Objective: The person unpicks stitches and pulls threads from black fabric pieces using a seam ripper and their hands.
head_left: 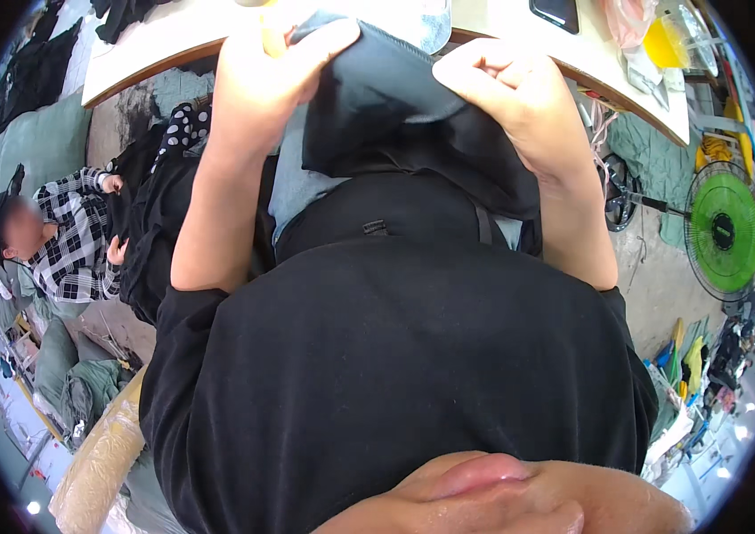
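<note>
A piece of dark, nearly black fabric (377, 98) is stretched between my two hands at the table's near edge. A line of stitching runs along its upper edge, and the lower part hangs down toward my lap. My left hand (275, 67) pinches the upper left corner, thumb on top. At the upper right edge my right hand (507, 84) grips the cloth between thumb and curled fingers. Which garment part the fabric is, I cannot tell.
The pale table (493, 18) curves across the top, bearing a phone (556, 12) and a plastic cup of yellow drink (665, 43). A green fan (723, 230) stands at the right. A person in a checked shirt (75, 231) handles dark cloth at the left, near a wrapped roll (101, 454).
</note>
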{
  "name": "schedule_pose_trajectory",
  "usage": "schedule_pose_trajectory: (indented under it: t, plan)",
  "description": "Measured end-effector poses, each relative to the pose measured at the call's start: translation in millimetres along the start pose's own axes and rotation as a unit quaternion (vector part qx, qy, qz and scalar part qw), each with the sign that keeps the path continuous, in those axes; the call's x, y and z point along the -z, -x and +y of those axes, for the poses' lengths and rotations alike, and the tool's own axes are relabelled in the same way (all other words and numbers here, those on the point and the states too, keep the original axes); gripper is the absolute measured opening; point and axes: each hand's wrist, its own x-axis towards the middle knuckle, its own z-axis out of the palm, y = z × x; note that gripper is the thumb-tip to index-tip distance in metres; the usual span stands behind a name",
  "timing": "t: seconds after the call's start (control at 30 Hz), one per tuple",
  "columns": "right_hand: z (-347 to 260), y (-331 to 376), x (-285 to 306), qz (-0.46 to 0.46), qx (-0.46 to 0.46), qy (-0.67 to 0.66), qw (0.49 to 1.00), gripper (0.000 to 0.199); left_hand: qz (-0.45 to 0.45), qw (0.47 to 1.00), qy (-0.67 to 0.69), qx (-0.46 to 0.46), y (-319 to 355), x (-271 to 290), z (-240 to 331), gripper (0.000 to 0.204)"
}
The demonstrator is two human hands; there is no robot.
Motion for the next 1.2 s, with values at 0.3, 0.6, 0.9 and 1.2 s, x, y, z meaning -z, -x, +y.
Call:
schedule_pose_trajectory:
  t: [0.3,0.6,0.9,1.2]
  plan:
    - [22.5,-13.9,-1.5,0.107,0.113,0.049,0.987,0.013,-0.026,0.995,0.026,-0.096,-65.8,-7.1,-7.4,0.031]
    - [20.0,-9.7,-6.7,0.177,0.135,0.219,0.95,0.013,0.009,0.976,-0.189,0.104,-86.4,-26.6,31.0,0.028]
    - [18.3,-1.1,-20.4,0.184,0.091,0.105,0.973,0.013,0.005,0.983,-0.166,-0.075,-97.6,-15.1,-6.6,0.023]
    - [14.0,12.8,-26.0,0.175,0.05,0.081,0.98,0.01,-0.012,0.98,-0.165,-0.113,-98.1,-18.5,-8.7,0.022]
